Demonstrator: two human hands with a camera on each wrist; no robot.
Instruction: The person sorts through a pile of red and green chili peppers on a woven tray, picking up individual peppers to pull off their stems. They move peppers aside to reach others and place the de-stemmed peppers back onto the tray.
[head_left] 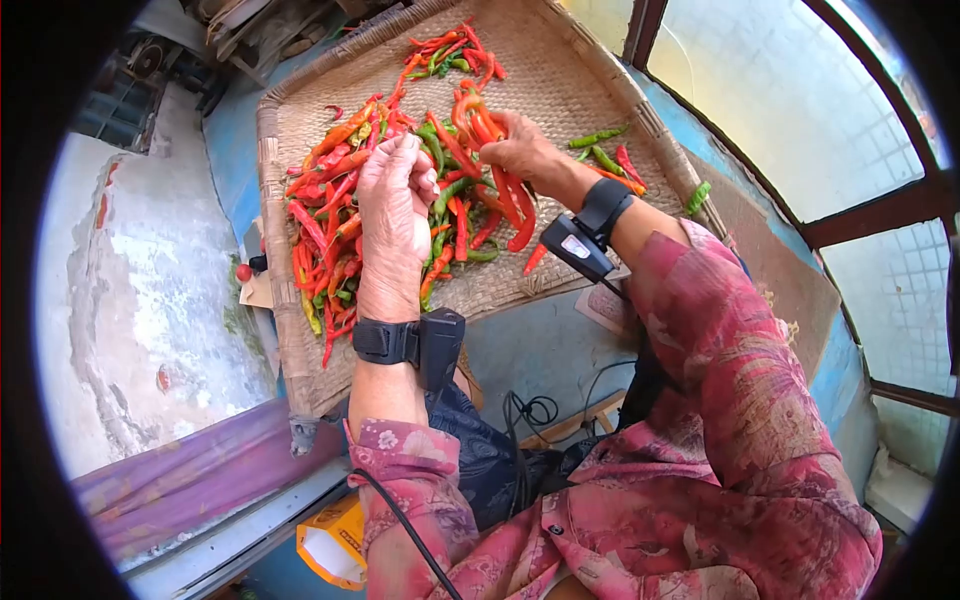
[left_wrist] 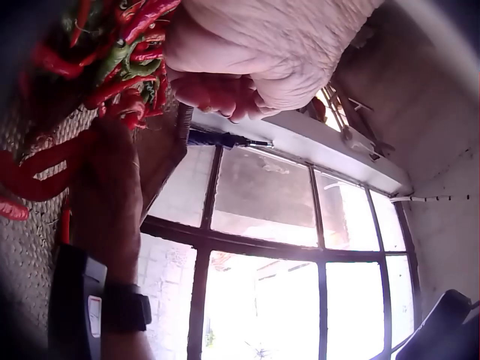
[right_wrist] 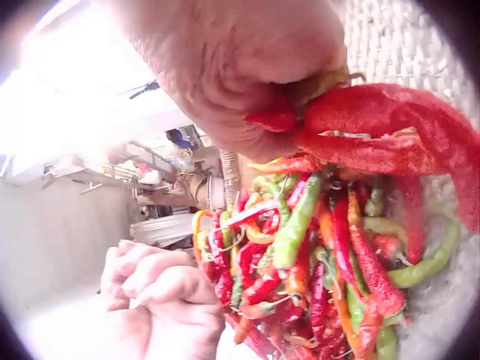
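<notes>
Several red chili peppers [head_left: 478, 125] are gripped in my right hand [head_left: 530, 155], over the right part of a chili pile. The right wrist view shows a held red chili [right_wrist: 375, 124] close up, its skin split along one side. Left of it, my left hand [head_left: 398, 190] is over the pile with its fingers curled and thumb near the index finger. No chili shows in that hand in the right wrist view [right_wrist: 161, 292]. Red, orange and green chilies [head_left: 330, 210] lie heaped beneath and left of the hands.
The chilies lie in a large woven tray [head_left: 560, 60] with a raised rim. A smaller chili cluster [head_left: 455, 50] lies toward its far side, and a few green chilies [head_left: 605, 155] near the right rim. Framed windows [head_left: 790, 90] stand at right; a black cable [head_left: 535, 410] hangs below the tray.
</notes>
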